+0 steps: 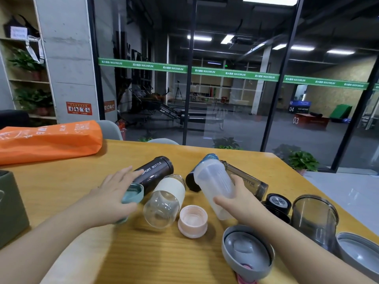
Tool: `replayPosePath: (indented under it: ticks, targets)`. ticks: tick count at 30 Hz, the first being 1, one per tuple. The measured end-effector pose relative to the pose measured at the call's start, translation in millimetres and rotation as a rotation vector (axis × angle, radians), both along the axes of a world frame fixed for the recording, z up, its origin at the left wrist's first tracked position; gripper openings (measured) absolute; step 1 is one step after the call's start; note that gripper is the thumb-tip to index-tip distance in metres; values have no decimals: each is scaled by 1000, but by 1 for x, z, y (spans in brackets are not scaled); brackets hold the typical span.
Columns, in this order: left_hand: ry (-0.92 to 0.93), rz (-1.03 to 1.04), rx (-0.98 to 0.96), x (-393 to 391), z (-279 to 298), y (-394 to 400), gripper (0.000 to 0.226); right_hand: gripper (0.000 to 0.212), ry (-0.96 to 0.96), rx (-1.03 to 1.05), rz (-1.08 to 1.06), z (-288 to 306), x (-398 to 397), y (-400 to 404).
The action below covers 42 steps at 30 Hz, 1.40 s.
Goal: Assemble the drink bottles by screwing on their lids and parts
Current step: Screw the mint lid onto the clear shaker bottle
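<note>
My right hand (235,199) grasps the frosted white cup (213,187), tilted above the wooden table (61,181), right of centre. My left hand (114,193) curls around a teal lid (132,194), held left of the clear glass bottle (164,201) lying on its side. A pink lid (192,220) sits near me, between my hands; a grey lid (247,252) lies nearer, on the right.

Background clutter around the wooden table

An orange bag (49,140) lies upper left on the table (67,181); potted plants (303,160) stand right, beyond the glass wall (225,89).
</note>
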<state>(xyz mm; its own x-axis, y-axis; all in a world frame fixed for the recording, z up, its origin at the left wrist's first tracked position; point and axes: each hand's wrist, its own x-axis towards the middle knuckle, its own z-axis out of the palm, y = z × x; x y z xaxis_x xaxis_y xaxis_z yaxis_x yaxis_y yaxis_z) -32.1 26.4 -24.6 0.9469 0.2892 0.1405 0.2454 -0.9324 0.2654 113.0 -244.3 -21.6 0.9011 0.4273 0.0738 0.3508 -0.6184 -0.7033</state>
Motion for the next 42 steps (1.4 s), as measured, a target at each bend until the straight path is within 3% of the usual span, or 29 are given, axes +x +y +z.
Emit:
replayPosePath:
  ticks: [5, 11, 13, 17, 20, 28, 37, 42]
  targets:
    - [-262, -86, -326, -3, 38, -12, 72, 85, -100, 188, 29, 3, 6, -6]
    - [-587, -335, -1365, 28, 54, -55, 56, 84, -217, 416, -5, 15, 11, -11]
    - [-660, -352, -1596, 45, 50, -69, 53, 80, -258, 496, -38, 14, 13, -14]
    - [-720, -306, -1880, 69, 38, -91, 60, 74, -354, 626, -64, 8, 18, -19]
    - [-745, -322, -1973, 82, 26, -102, 74, 79, -389, 589, -45, 7, 26, -22]
    - [-851, -266, -2200, 87, 7, -117, 79, 85, -538, 514, -40, -7, 25, -30]
    - [-884, -111, -2247, 84, 6, -119, 69, 88, -639, 534, 14, -15, 20, -31]
    - [-879, -93, -2106, 83, 5, -117, 73, 90, -714, 464, 78, -19, 21, -29]
